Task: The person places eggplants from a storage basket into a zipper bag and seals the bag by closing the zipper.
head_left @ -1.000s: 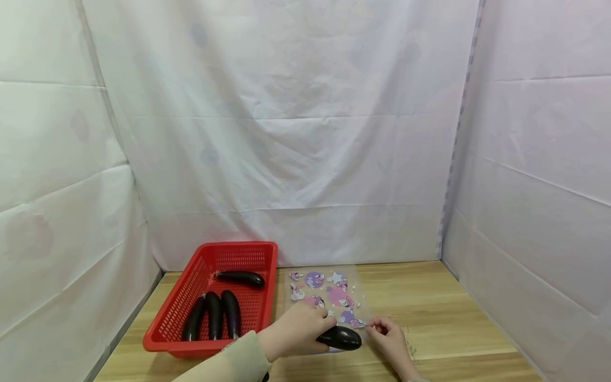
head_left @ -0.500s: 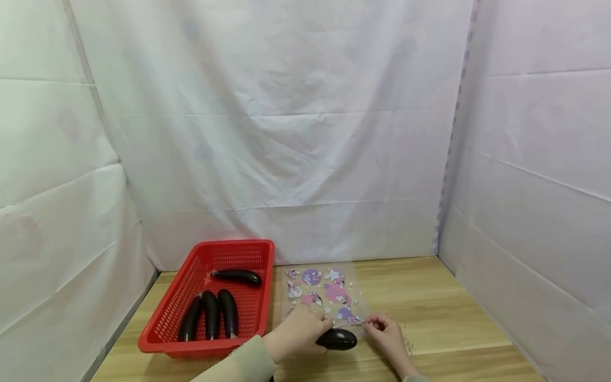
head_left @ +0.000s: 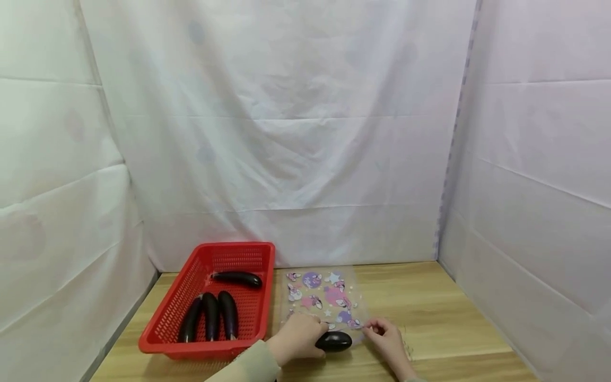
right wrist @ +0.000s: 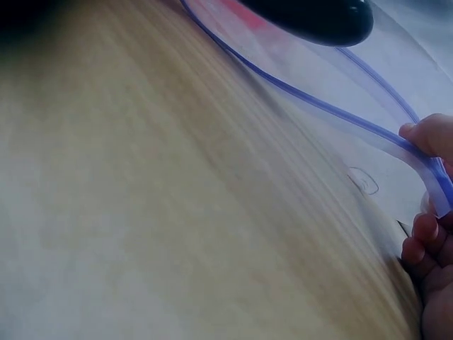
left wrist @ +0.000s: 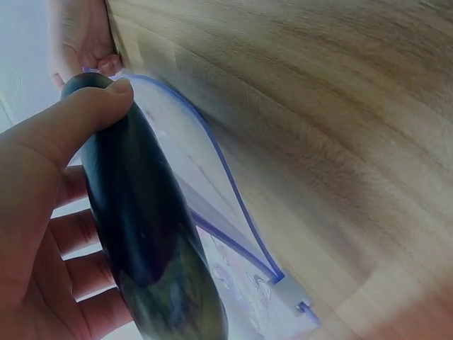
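Note:
My left hand point(head_left: 299, 337) grips a dark purple eggplant point(left wrist: 141, 205), thumb on one side and fingers curled round the other. The eggplant's rounded end points right, close over the mouth of a clear zip bag point(head_left: 315, 292) printed with pink and purple figures. In the left wrist view the bag's purple zip edges stand apart, with a white slider point(left wrist: 287, 292) at one corner. My right hand point(head_left: 385, 339) pinches the opposite corner of that mouth between thumb and fingers. The right wrist view shows the eggplant's tip point(right wrist: 318, 18) over the gap between the two purple strips.
A red plastic basket point(head_left: 269, 297) stands left of the bag, with several eggplants point(head_left: 229, 313) inside, one lying crosswise at the back. White cloth point(head_left: 296, 159) hangs behind and on both sides of the wooden table point(head_left: 429, 302).
My left hand and the eggplant have moved slightly left and lower, toward the bag's mouth. The right hand keeps its pinch on the bag's corner, nearly still.

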{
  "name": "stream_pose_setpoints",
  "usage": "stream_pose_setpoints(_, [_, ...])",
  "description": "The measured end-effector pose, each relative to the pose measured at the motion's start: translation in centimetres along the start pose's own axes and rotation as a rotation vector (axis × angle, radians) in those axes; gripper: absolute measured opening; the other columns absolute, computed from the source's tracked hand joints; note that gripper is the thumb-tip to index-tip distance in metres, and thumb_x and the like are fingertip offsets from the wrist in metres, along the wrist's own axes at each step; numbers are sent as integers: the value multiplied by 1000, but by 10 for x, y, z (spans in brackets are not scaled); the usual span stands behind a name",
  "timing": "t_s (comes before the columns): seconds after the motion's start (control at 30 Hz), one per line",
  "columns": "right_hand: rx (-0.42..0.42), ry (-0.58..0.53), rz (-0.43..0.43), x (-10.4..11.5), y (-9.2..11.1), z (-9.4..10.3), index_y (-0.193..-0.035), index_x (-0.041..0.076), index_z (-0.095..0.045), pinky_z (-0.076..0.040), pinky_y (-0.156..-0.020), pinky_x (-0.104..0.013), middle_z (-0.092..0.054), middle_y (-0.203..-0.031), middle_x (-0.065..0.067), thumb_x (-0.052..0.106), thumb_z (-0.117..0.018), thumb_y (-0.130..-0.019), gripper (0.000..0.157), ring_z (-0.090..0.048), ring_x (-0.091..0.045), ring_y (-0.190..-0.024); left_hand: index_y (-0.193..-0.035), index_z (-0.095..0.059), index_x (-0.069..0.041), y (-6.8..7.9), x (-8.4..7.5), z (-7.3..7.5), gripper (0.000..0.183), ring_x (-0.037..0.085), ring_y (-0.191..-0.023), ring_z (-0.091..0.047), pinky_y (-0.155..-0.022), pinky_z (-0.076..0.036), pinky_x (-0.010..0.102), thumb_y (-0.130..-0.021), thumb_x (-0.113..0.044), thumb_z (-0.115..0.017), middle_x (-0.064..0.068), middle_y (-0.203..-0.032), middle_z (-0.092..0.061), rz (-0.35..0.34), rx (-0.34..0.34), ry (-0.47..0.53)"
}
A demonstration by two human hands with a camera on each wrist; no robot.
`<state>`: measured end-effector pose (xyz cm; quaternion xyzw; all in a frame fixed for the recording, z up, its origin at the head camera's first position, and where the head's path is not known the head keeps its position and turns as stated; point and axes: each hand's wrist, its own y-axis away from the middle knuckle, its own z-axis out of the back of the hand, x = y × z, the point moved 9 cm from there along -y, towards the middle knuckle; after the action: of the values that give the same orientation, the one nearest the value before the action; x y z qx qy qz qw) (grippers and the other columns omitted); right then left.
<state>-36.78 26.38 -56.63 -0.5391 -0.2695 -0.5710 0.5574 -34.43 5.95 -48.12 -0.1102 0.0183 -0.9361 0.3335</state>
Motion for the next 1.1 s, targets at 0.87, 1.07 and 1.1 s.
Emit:
stream_pose_setpoints(0.87, [-5,21,-28,-3,4,1,-77,9,-68,-39,-61,-22,-49,-70,2,5,-80,-74,12,-45,-9,-66,-72,-57,-23,-2,-19,-6,36,5,-52,-41,-46,-31,27,-70,-53,-77,-13,-61,-47,31,-13,62])
stream_pose_setpoints(1.07, [-12,23,-12,18,8,2,-76,9,-68,-39,-60,-22,-49,-68,3,-1,-79,-73,15,-45,-8,-64,-69,-58,-21,-5,-14,-6,37,7,-50,-42,-46,-33,31,-69,-53,-78,-11,-59,-49,68,-50,38])
stream_pose_setpoints(1.1, [-12,21,-4,25,9,3,-75,8,-67,-39,-59,-22,-49,-68,3,-1,-78,-73,15,-45,-8,-64,-69,-59,-21,-6,-13,-6,37,8,-50,-43,-46,-33,31,-69,-53,-78,-10,-59,-50,73,-53,33])
